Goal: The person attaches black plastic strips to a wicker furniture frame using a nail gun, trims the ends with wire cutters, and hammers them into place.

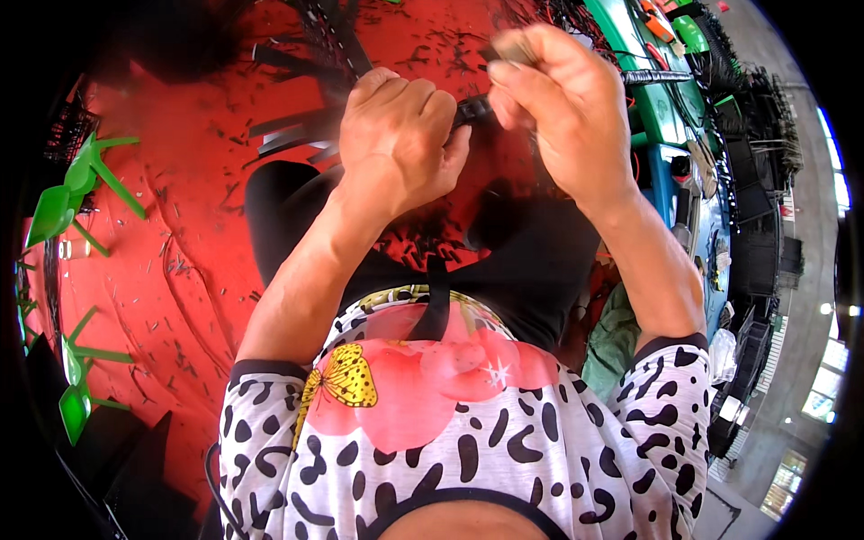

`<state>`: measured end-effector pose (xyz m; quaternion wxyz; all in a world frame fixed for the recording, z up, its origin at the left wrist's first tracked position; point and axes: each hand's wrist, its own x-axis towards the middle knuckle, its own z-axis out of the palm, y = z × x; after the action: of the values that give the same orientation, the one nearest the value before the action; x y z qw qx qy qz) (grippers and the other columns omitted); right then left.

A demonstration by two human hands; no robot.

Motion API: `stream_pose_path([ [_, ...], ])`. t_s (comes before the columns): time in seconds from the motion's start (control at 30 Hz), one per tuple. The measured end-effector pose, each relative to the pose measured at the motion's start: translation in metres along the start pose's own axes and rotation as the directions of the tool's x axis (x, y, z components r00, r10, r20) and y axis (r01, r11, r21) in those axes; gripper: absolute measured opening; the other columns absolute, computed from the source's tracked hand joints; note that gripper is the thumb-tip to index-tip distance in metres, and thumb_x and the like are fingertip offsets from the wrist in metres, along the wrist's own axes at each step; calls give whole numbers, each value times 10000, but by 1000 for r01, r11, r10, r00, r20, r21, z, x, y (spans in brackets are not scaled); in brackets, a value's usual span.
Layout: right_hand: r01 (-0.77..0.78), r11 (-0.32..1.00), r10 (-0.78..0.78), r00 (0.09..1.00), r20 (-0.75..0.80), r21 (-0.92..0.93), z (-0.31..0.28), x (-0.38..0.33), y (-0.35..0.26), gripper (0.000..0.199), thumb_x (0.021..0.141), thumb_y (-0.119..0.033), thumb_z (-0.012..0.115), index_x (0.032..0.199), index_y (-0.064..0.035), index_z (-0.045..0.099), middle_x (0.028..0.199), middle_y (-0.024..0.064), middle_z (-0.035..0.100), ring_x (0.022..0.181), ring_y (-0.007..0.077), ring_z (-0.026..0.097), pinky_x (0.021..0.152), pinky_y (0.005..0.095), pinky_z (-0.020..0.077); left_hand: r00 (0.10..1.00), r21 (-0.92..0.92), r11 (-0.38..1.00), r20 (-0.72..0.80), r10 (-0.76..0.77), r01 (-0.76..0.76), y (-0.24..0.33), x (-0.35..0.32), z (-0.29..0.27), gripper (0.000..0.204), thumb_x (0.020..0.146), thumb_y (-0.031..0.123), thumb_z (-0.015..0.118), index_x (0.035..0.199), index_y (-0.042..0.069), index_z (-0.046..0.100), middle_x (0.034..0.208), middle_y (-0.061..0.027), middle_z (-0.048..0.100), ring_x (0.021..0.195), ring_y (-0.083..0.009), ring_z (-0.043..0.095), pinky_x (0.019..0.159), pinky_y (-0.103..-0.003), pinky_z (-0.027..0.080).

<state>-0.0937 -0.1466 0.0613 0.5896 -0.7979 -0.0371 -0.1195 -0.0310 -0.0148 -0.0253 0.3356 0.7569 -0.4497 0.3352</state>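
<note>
My left hand is closed in a fist around a black strip, whose short end sticks out beside the thumb. A longer black band with pale dashes runs up and away from the far side of that fist. To its right, my right hand is raised with thumb and forefinger pinched on a small dark flat piece. Blur hides what kind of piece it is. More black strips fan out left of my left hand, above my knee.
Small black scraps litter the red sheet on the floor. Green plastic chairs stand at the left. Along the right runs a green table, then a blue surface with tools and clutter. A green cloth lies by my right elbow.
</note>
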Motion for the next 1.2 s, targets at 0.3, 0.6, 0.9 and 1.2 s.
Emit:
stream_pose_path([
  [0.3,-21,908,92,985,149,-419,18,91,38,108,792,-51,570,832,46,597,671,160,613,627,236,626,582,351,486,997,-12,1000,-81,15,-16,-8,1,8,181,621,138,687,702,67,542,649,-70,503,618,-258,527,722,-383,424],
  [0.6,25,744,190,950,247,-668,18,120,99,224,729,-63,592,932,14,645,862,224,638,885,361,613,783,404,487,997,-5,999,66,47,-47,-11,4,-1,296,661,28,606,952,73,640,695,-51,528,673,-245,544,727,-378,411],
  [0.9,89,953,123,762,636,-291,-24,105,62,331,714,30,541,1034,29,624,863,172,664,760,244,627,711,328,489,995,-8,998,83,57,-57,-12,8,-2,278,658,27,607,927,79,652,709,-58,549,704,-263,549,746,-393,394],
  [1.2,87,911,151,838,524,-402,-14,101,66,240,671,25,578,890,-4,673,766,120,671,700,217,624,645,333,489,987,-35,999,159,33,-27,-12,11,-6,387,647,-4,600,1028,55,636,771,-94,565,745,-265,543,781,-364,394],
])
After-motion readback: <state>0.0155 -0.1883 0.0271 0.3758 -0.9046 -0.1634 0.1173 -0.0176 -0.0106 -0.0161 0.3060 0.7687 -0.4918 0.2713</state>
